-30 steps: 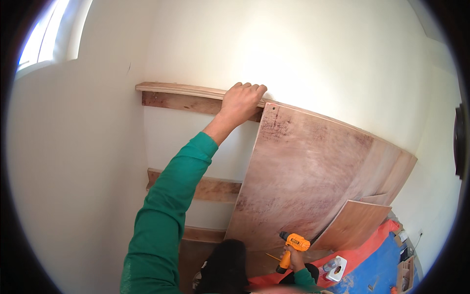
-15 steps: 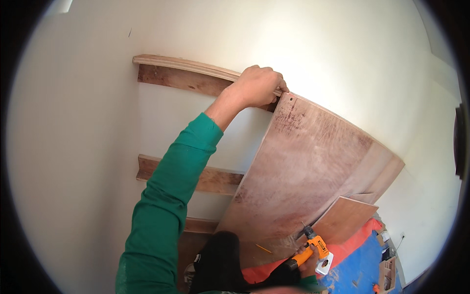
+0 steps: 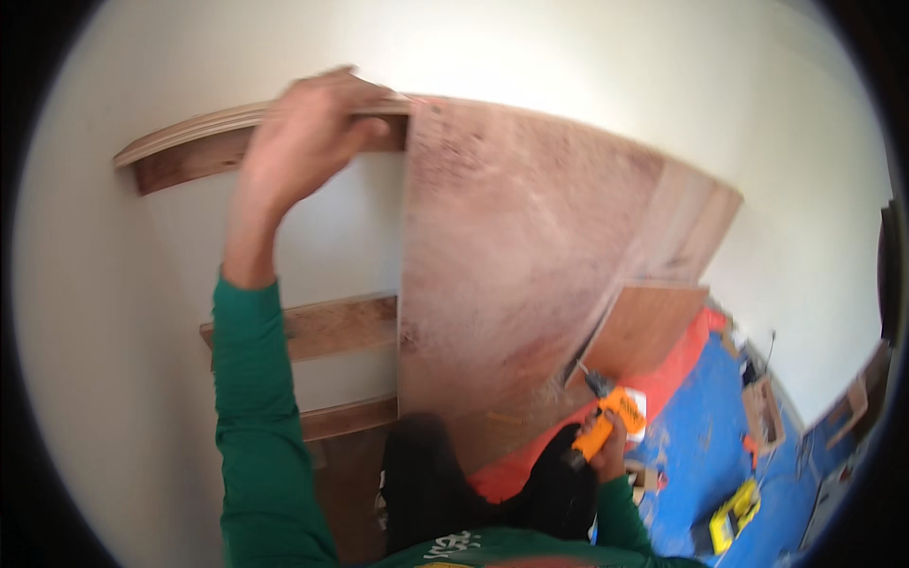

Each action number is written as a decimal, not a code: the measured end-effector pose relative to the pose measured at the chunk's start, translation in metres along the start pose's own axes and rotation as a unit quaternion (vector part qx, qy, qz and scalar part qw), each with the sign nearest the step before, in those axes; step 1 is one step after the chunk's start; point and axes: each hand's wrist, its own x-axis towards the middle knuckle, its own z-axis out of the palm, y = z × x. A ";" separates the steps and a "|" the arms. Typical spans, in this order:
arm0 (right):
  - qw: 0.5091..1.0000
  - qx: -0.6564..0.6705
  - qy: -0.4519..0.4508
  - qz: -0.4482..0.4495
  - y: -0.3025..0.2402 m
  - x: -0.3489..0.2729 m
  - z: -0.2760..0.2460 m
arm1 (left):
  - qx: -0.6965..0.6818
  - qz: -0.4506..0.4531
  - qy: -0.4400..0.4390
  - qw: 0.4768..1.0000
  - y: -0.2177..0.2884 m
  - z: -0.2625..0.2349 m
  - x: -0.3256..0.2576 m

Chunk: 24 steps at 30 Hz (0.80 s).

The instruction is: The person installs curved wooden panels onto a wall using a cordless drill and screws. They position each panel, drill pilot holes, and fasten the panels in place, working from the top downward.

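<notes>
My left hand (image 3: 305, 142), slightly smeared by motion, hovers at the top wooden rail (image 3: 194, 144) just left of the panel's upper corner. Its fingers stretch toward that corner and the thumb stands apart; whether it touches the rail I cannot tell. A large reddish-brown plywood panel (image 3: 511, 237) stands against the wall frame, its left edge beside the open bays. Low on the right, my right hand (image 3: 614, 454) grips an orange cordless drill (image 3: 620, 407) by the handle. The drill's thin bit points up and left toward the panel's lower part.
Lower wooden rails (image 3: 346, 327) cross the wall left of the panel. A smaller board (image 3: 644, 327) leans at its lower right. Blue floor sheeting (image 3: 686, 445) and a red strip lie below, with a wooden box (image 3: 762, 412) and a yellow-and-black item (image 3: 734, 516) at the right.
My left hand has left the panel's top corner and its fingers have spread. The view has turned, showing more floor at the right. The drill stays in my right hand.
</notes>
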 end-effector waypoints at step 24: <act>0.982 0.178 -0.060 0.035 0.018 -0.020 0.018 | 0.317 0.036 0.085 0.944 0.085 0.172 0.065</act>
